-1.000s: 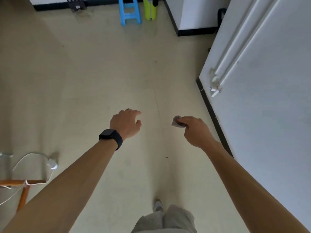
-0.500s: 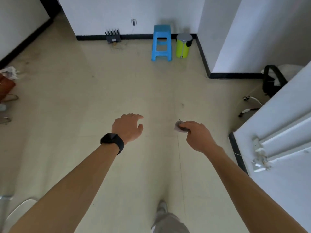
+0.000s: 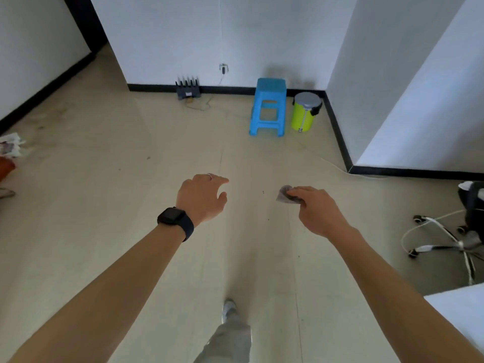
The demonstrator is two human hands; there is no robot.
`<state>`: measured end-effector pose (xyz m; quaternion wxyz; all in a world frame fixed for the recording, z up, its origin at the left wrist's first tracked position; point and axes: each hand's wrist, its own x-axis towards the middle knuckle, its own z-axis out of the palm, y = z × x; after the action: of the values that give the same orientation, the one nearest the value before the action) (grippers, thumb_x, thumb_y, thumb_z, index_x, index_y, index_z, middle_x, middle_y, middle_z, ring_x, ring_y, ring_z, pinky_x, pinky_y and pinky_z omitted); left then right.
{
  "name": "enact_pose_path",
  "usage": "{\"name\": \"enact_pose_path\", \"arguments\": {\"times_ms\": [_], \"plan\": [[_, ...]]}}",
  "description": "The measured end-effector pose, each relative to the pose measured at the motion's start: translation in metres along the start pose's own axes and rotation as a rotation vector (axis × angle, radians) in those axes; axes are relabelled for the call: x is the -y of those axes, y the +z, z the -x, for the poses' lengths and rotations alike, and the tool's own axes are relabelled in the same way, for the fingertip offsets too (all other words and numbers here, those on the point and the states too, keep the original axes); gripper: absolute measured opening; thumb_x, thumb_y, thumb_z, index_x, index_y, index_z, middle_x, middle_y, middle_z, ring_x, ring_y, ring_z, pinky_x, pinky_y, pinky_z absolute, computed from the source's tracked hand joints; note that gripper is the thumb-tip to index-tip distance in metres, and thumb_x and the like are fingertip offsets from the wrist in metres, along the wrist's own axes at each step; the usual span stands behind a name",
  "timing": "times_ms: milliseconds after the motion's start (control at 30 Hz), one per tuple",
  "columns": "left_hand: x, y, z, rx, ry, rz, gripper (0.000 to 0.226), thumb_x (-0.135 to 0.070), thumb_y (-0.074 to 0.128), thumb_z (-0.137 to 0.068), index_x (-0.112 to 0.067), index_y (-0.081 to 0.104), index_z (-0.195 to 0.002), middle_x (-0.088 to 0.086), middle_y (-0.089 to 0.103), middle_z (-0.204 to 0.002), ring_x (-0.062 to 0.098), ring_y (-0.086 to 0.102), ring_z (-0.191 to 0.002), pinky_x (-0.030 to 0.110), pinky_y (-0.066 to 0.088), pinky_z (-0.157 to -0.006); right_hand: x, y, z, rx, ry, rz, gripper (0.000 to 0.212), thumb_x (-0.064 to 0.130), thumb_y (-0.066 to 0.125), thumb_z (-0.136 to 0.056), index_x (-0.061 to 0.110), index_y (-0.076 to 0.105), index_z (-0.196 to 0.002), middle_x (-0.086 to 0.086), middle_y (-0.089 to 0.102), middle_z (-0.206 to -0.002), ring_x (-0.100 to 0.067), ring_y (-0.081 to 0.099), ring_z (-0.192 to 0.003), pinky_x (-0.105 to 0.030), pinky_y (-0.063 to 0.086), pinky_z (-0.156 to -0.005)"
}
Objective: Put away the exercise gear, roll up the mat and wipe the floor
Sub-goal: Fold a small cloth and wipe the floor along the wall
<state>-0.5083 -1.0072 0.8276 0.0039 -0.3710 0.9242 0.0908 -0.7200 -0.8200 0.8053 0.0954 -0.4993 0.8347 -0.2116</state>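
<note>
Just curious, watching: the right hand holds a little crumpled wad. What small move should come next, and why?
Probably a step toward the green bin, to drop the wad there. The right hand pinches the grey crumpled wad, the left hand holds nothing, and the lidded bin stands ahead beside the blue stool.

Blue stool nearer, green bin nearer

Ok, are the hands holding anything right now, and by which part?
The right hand pinches a small crumpled wipe by its near edge; the left hand holds nothing.
</note>
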Motion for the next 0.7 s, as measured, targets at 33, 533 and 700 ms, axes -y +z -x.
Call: {"name": "enact_pose_path", "arguments": {"times_ms": [33,533,700], "plan": [[0.006,-0.003,-0.031,0.008,0.021,-0.008,0.045,-0.039,0.041,-0.099,-0.036,0.044,-0.144,-0.008,0.046,-0.149,0.017,0.037,-0.139,0.036,0.037,-0.107,-0.003,0.000,-0.027,-0.016,0.017,0.002,0.056,-0.011,0.046,-0.083,0.019,0.067,-0.126,-0.003,0.062,-0.133,-0.030,0.061,-0.111,-0.033,0.049,-0.094],[0.022,-0.024,-0.442,0.014,0.110,0.008,0.046,-0.040,0.044,-0.098,-0.038,0.044,-0.144,-0.008,0.047,-0.148,0.016,0.037,-0.139,0.037,0.033,-0.111,-0.090,-0.013,-0.391,-0.125,0.082,-0.022,0.054,-0.011,0.047,-0.087,0.020,0.065,-0.127,0.001,0.060,-0.135,-0.030,0.053,-0.103,-0.028,0.040,-0.092],[0.012,-0.032,-0.578,0.027,0.071,-0.002,0.047,-0.039,0.044,-0.098,-0.037,0.043,-0.145,-0.007,0.046,-0.150,0.016,0.035,-0.141,0.037,0.030,-0.111,-0.142,-0.016,-0.520,-0.096,0.077,-0.121,0.050,-0.006,0.049,-0.089,0.024,0.065,-0.127,0.005,0.061,-0.133,-0.028,0.056,-0.106,-0.025,0.041,-0.093]]}}
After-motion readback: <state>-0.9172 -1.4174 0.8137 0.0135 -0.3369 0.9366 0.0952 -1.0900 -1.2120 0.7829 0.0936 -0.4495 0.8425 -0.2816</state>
